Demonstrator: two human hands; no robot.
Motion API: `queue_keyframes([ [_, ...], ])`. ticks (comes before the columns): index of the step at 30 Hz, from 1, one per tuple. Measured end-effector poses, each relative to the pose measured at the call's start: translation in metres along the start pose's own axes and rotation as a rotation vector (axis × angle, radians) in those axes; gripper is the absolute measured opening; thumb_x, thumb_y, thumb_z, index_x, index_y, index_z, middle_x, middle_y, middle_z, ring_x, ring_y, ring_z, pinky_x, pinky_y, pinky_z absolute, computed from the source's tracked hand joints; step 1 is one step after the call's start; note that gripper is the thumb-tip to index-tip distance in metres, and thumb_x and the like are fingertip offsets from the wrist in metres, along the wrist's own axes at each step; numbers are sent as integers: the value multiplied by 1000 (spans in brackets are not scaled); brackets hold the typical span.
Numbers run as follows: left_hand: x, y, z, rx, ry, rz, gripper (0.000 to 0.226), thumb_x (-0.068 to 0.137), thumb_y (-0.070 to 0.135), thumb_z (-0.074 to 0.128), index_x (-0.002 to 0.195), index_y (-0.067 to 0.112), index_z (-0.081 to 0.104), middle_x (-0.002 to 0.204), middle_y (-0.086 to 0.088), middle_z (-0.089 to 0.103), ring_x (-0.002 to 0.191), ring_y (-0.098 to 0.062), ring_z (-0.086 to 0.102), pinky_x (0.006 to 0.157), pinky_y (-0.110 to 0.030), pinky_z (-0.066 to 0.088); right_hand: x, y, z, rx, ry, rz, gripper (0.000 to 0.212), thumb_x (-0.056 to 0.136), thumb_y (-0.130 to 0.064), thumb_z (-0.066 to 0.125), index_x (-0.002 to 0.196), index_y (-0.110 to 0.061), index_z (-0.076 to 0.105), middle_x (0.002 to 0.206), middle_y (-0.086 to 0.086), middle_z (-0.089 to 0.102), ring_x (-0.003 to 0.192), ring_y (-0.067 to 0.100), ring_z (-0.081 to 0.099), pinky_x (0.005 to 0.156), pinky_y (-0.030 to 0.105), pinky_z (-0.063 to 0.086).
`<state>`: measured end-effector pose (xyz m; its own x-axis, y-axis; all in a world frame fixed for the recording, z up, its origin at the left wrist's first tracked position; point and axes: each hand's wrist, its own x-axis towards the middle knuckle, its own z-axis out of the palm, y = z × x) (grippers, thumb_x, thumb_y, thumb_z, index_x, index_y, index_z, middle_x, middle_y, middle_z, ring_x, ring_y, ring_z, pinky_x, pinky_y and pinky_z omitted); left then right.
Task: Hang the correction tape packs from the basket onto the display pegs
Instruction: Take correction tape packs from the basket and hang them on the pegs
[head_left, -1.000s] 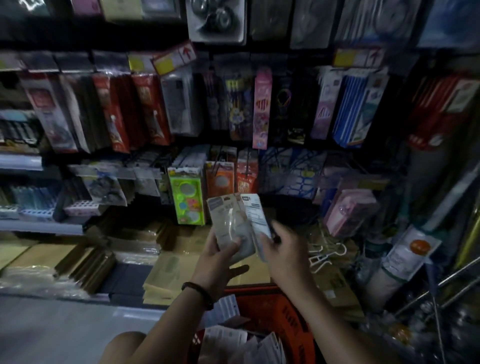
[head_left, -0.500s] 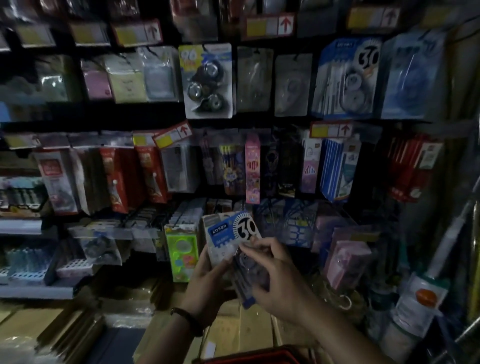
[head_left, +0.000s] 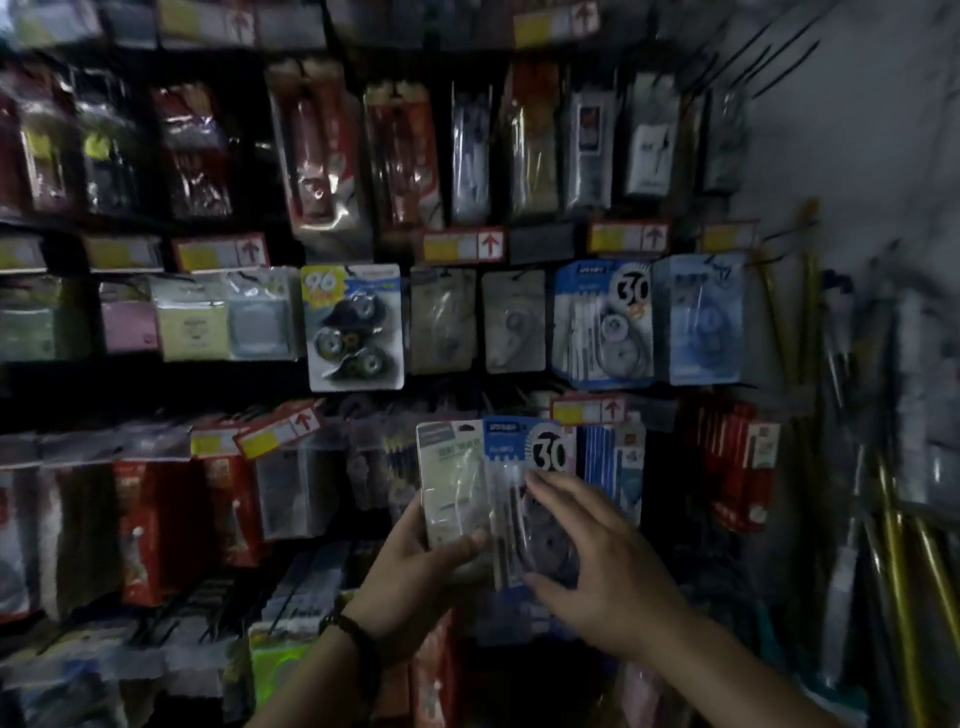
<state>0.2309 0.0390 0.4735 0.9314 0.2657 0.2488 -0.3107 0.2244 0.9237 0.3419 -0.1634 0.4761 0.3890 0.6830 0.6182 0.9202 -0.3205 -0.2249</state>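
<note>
held packs (head_left: 493, 483), hung packs (head_left: 602, 322) above, price tags (head_left: 587, 410)

"30" on held blue pack (head_left: 530, 457) and hanging blue pack (head_left: 602, 325); "96" on black-tape pack (head_left: 356, 327).

Little room surrounds the pale clear-blister pack (head_left: 451, 478) and blue card pack marked 30 (head_left: 524, 462), both held. At 1 o'clock a red-and-yellow price label (head_left: 587, 410) juts out under a blue hanging pack marked 30 (head_left: 602, 322); only a thin dark gap separates the rows. Red boxed packs (head_left: 727, 457) crowd 3 o'clock, yellow rods (head_left: 889, 530) beyond. Open room lies before the bare grey wall (head_left: 857, 156) at 2 o'clock
</note>
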Motion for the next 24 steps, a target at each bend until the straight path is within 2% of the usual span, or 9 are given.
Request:
queue_keyframes([
  [2,18,14,11,40,13,44,54,88,-2,70,137,16,58,127,-18,74,113,-41,73,83,-50,63,17,11,-23,-32,78,17,93,92,-47,73,162,-51,11,158,-42,6,150,-9,13,117,18,29],
  [4,37,28,20,87,62,89,45,92,-2,70,133,15,62,124,-18,75,111,-40,74,89,-54,61,36,22,-45,-87,160,39,93,91,-42,75,164,-43,18,162,-32,16,151,-2,19,116,20,32],
  [6,54,40,25,125,115,124,40,94,-2,70,130,14,64,121,-16,77,108,-37,76,90,-52,62,55,34,-65,-146,216,72,92,92,-39,74,166,-37,20,162,-25,20,151,3,19,115,22,34],
  [11,85,60,33,193,172,196,37,91,2,76,124,16,67,114,-11,79,102,-32,78,86,-50,63,92,59,-100,-273,233,122,91,95,-38,71,167,-37,15,165,-25,15,149,10,21,114,31,39],
  [15,104,68,34,218,180,222,37,90,1,76,124,14,67,113,-11,80,100,-31,79,77,-43,65,113,71,-106,-305,260,146,88,96,-34,68,167,-33,17,167,-22,15,149,12,21,116,35,41],
  [18,112,70,31,233,188,232,38,89,3,78,124,16,68,113,-12,79,99,-31,79,78,-44,64,127,79,-105,-335,302,147,88,95,-31,69,167,-31,18,168,-21,15,148,14,23,112,36,46],
  [24,119,69,28,235,179,222,38,88,5,80,123,16,69,113,-12,80,99,-31,79,76,-42,64,140,87,-107,-336,300,175,87,97,-27,66,168,-31,15,170,-20,9,148,16,21,114,39,43],
])
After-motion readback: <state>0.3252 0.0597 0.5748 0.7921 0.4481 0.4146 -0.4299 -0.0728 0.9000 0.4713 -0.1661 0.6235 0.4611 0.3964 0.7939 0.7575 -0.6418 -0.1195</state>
